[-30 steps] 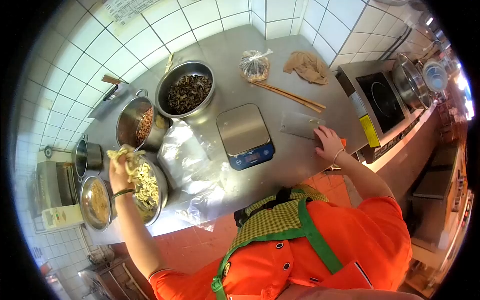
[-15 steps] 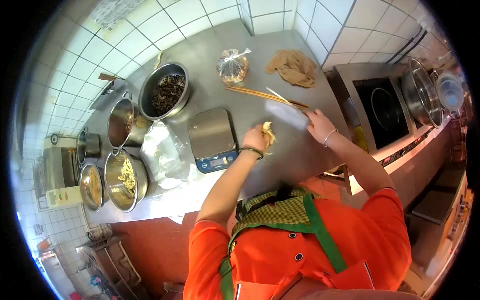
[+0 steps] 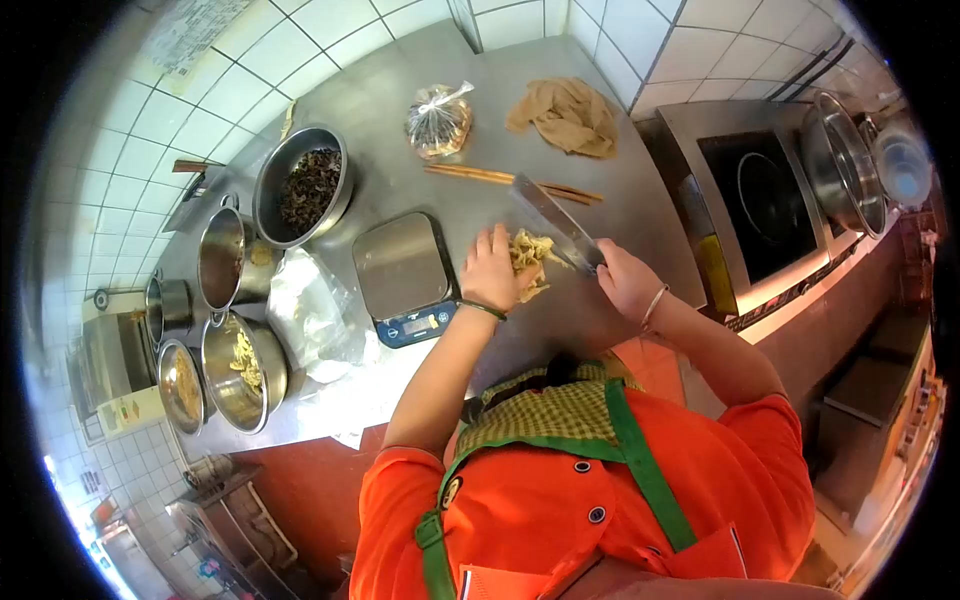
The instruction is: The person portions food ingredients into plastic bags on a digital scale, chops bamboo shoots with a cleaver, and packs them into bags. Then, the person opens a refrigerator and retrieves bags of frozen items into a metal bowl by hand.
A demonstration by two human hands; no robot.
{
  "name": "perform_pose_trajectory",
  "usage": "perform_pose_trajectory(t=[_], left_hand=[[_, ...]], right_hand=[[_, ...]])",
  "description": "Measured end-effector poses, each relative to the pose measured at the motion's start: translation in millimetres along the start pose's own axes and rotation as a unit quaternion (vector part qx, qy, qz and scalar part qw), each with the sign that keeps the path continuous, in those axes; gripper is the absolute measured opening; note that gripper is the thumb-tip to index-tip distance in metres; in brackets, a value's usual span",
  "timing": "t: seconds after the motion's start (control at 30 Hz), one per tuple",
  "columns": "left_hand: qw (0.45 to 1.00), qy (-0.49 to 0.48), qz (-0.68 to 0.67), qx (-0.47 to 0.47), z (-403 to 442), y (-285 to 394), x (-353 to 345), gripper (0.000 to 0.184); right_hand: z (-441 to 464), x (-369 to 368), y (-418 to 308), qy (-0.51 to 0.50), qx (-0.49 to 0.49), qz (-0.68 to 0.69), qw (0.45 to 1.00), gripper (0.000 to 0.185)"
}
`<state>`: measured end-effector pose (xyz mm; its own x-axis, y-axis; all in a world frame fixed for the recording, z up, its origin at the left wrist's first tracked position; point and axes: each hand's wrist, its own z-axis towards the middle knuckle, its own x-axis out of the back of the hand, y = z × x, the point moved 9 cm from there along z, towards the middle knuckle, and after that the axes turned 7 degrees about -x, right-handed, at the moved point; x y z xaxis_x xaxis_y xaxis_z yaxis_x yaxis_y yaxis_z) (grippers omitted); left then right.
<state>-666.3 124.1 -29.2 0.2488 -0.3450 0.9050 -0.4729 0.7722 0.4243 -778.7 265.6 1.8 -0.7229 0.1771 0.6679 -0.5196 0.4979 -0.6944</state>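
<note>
My right hand (image 3: pixel 630 282) is wrapped round the handle of a cleaver (image 3: pixel 553 217), whose broad blade points up and left over the steel counter (image 3: pixel 600 235). Beside the blade sits a small heap of pale yellow food strips (image 3: pixel 532 262); their exact kind I cannot make out. My left hand (image 3: pixel 488 272) rests against the left side of this heap, fingers stretched out and thumb along the strips. Just left of that hand is a kitchen scale (image 3: pixel 405 268) with a bare platform. Wooden chopsticks (image 3: pixel 480 174) lie beyond the blade.
On the left stand several steel pots and bowls, one with dark shredded food (image 3: pixel 312 190), another with yellow strips (image 3: pixel 245 362). A clear plastic bag (image 3: pixel 310 310) lies near the scale. At the back are a tied bag (image 3: pixel 440 122) and brown cloth (image 3: pixel 568 117). An induction cooker (image 3: pixel 765 195) stands right.
My left hand has opened from its grip on the yellow strips, which now lie in a wider heap. The cleaver has swung from a blurred, flatter pose to stand beside them. The view has shifted slightly.
</note>
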Motion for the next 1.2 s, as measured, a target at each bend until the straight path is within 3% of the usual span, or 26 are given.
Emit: perform_pose_trajectory(t=[0.03, 0.1, 0.2, 0.33, 0.4, 0.5, 0.63, 0.7, 0.8, 1.0, 1.13, 1.2], left_hand=[[1.0, -0.003, -0.003, -0.001, 0.3, -8.1, -12.0, 0.072], [0.985, 0.037, -0.112, -0.124, 3.4, 0.9, -22.6, 0.058], [0.983, 0.104, -0.117, -0.096, -1.5, 10.5, -10.5, 0.046], [0.981, 0.124, -0.098, -0.114, 5.3, 16.9, -5.5, 0.041], [0.97, 0.126, -0.089, -0.19, 9.5, 24.2, -11.9, 0.037], [0.972, 0.112, -0.103, -0.181, 11.5, 23.2, -13.6, 0.035], [0.966, 0.103, -0.097, -0.217, 8.7, 30.3, -2.2, 0.032], [0.966, 0.105, -0.017, -0.234, 10.7, 40.4, -1.8, 0.026], [0.969, 0.115, -0.029, -0.215, 11.5, 36.1, -14.2, 0.021], [0.973, 0.138, -0.045, -0.18, 8.0, 31.9, -13.6, 0.019], [0.972, 0.127, -0.045, -0.194, 5.7, 34.1, -13.4, 0.018], [0.972, 0.116, -0.056, -0.195, 6.0, 33.0, -15.9, 0.019]], right_hand=[[-0.3, -3.8, -2.0, 0.0, -0.004, -0.001, 1.0, 0.026], [2.2, -12.4, -7.0, -0.011, -0.002, -0.051, 0.999, 0.024], [6.6, -24.1, -3.1, -0.045, -0.065, -0.087, 0.993, 0.02], [16.9, -23.1, -8.4, -0.11, -0.12, -0.108, 0.981, 0.018], [21.5, -28.4, -2.6, -0.097, -0.09, -0.105, 0.986, 0.026], [22.5, -40.6, 5.8, -0.099, -0.158, -0.085, 0.979, 0.021], [16.4, -46.3, 8.2, -0.035, -0.152, -0.077, 0.985, 0.024], [17.0, -36.7, 10.3, -0.023, -0.191, -0.021, 0.981, 0.027], [14.5, -21.7, 7.8, 0.074, -0.106, -0.007, 0.992, 0.026], [0.3, -32.6, -10.7, -0.092, -0.148, -0.103, 0.979, 0.032], [7.5, -46.0, -5.6, -0.122, -0.168, -0.141, 0.968, 0.033], [12.5, -52.5, 0.2, -0.089, -0.15, -0.148, 0.974, 0.029]])
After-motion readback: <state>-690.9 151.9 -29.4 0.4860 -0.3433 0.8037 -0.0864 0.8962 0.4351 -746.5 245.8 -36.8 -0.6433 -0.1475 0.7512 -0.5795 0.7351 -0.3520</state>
